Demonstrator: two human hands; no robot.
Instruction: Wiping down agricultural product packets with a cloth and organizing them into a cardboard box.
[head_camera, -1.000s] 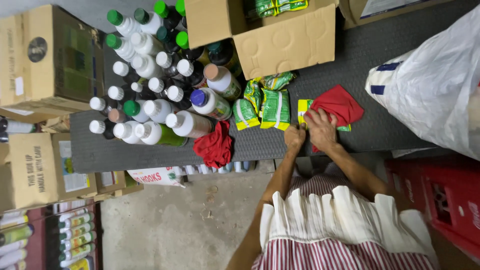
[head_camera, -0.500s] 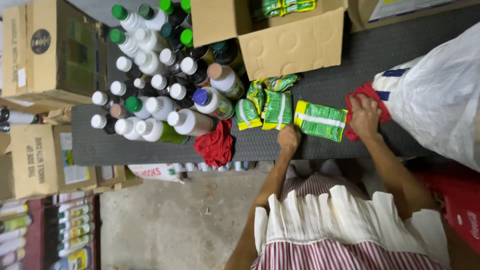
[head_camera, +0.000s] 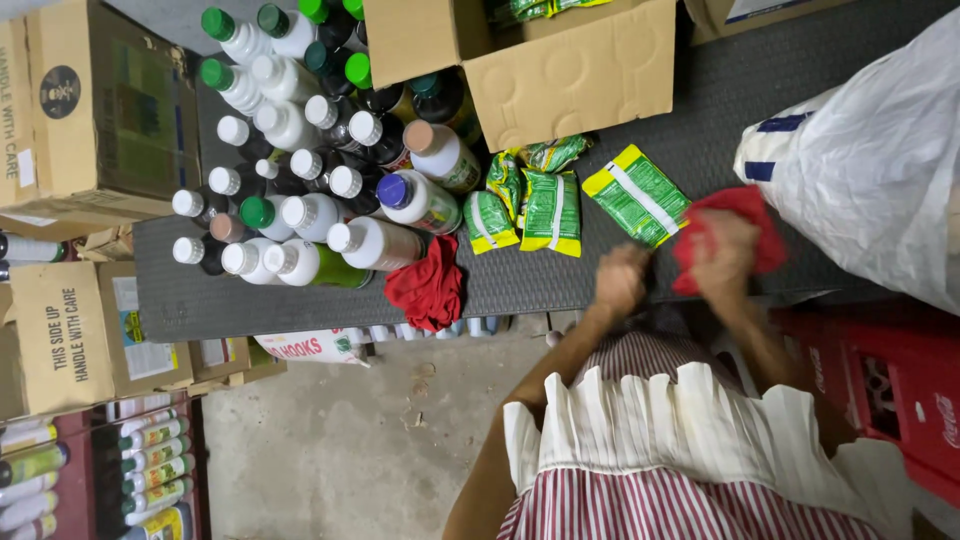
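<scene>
Mid-wipe, centre-right of frame: right hand (head_camera: 725, 250) clutching red cloth (head_camera: 745, 215) beside green-yellow sachet (head_camera: 637, 195), left hand (head_camera: 621, 278) blurred, grip unclear; next likely needs sachet steadied on tabletop (head_camera: 300, 300).

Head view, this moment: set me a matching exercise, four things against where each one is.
Things:
1. red cloth
2. second red cloth
3. green and yellow packet
4. white plastic bag

Places:
A. at the table's front edge, beside the bottles
B. at the far right of the table
C. under the right hand
D. lying alone, just beyond the left hand

Pairs: 1-C, 2-A, 3-D, 4-B
</scene>
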